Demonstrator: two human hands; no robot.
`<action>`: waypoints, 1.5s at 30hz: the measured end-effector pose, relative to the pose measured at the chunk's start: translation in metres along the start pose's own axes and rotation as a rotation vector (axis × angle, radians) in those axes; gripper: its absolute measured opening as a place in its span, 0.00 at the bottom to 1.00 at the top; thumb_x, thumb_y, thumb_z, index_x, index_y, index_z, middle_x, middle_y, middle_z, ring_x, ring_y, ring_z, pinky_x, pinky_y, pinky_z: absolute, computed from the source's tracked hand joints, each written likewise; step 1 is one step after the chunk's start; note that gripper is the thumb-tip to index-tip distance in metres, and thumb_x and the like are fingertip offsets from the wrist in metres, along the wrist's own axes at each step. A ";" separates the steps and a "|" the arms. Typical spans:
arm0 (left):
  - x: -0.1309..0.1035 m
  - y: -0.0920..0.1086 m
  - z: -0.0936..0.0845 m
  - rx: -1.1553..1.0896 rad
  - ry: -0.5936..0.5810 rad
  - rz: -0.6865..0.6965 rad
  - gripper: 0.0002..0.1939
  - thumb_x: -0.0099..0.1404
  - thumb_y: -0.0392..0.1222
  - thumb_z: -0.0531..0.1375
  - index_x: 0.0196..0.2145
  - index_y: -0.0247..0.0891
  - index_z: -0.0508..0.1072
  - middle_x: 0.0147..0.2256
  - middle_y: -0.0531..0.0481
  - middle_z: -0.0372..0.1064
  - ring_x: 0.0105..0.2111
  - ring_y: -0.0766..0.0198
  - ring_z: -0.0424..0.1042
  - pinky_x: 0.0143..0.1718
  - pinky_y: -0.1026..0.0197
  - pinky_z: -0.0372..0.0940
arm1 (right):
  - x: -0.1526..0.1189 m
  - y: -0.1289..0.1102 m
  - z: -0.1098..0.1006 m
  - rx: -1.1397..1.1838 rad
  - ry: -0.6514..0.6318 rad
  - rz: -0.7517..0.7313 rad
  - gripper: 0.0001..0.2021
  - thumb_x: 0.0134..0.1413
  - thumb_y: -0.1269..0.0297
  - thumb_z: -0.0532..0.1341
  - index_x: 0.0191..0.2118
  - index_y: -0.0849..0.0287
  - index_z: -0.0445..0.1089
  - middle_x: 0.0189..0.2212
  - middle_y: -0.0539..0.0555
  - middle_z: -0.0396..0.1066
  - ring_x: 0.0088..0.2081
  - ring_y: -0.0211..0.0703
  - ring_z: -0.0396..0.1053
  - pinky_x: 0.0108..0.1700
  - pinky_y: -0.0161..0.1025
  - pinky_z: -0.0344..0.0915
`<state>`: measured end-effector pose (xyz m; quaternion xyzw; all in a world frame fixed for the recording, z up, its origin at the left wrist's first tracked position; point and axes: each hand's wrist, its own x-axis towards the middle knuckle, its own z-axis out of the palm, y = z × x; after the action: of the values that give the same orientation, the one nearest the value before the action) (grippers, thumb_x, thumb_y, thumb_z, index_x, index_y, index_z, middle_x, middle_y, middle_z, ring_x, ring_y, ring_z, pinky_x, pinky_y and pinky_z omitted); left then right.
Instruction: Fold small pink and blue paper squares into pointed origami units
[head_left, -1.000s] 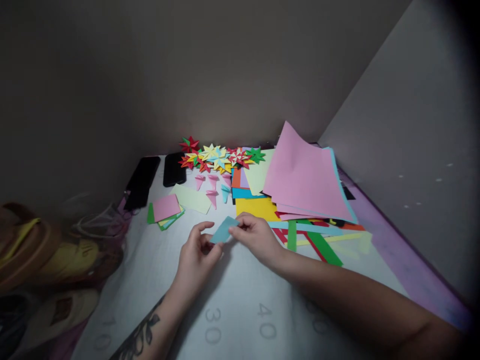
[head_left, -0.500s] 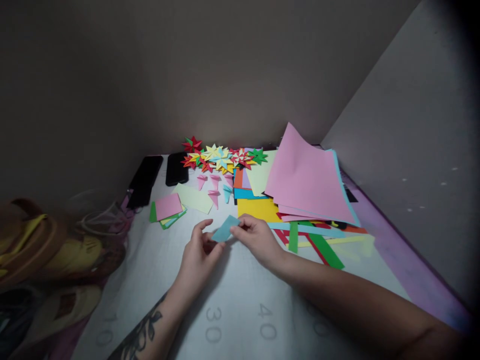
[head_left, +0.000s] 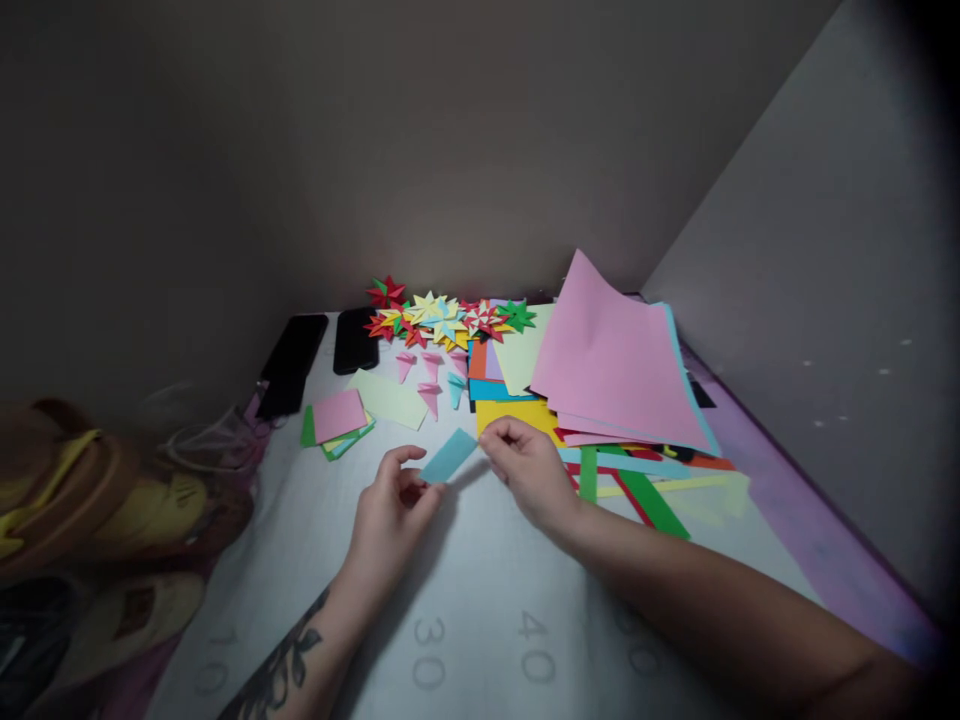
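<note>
A small light-blue paper piece [head_left: 450, 456], rectangular and seemingly folded, is held above the white table cover. My left hand [head_left: 394, 500] pinches its lower left end between thumb and fingers. At its upper right end, my right hand [head_left: 521, 465] has thumb and forefinger pressed together on the corner. Beyond the hands lie several small folded paper pieces, pink [head_left: 429, 397] and light blue [head_left: 456, 389]. Left of them rests a pale green paper sheet [head_left: 390, 398]. A stack of small paper squares [head_left: 337, 416], pink on top, sits to the left.
Several folded paper stars [head_left: 442, 315] are heaped at the back. Two dark phones [head_left: 356, 340] lie left of them. Large pink sheets [head_left: 622, 360] and coloured strips [head_left: 652, 500] cover the right. A brown bag-like object [head_left: 82, 490] stands at the left edge.
My right hand has slid slightly right along the blue paper to its end corner, uncovering more of it. My left hand keeps its hold nearly unmoved.
</note>
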<state>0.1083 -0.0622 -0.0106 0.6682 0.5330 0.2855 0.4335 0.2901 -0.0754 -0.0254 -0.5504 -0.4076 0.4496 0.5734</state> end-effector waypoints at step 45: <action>0.008 -0.012 -0.002 0.002 -0.019 0.047 0.17 0.56 0.34 0.56 0.45 0.39 0.63 0.34 0.51 0.69 0.28 0.65 0.69 0.30 0.63 0.64 | -0.007 0.001 -0.009 -0.942 -0.551 -0.908 0.12 0.57 0.75 0.51 0.33 0.57 0.71 0.32 0.55 0.71 0.32 0.42 0.65 0.34 0.38 0.61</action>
<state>0.1032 -0.0529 -0.0215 0.6836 0.5134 0.2886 0.4312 0.2971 -0.0843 -0.0270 -0.3820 -0.8779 0.0648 0.2813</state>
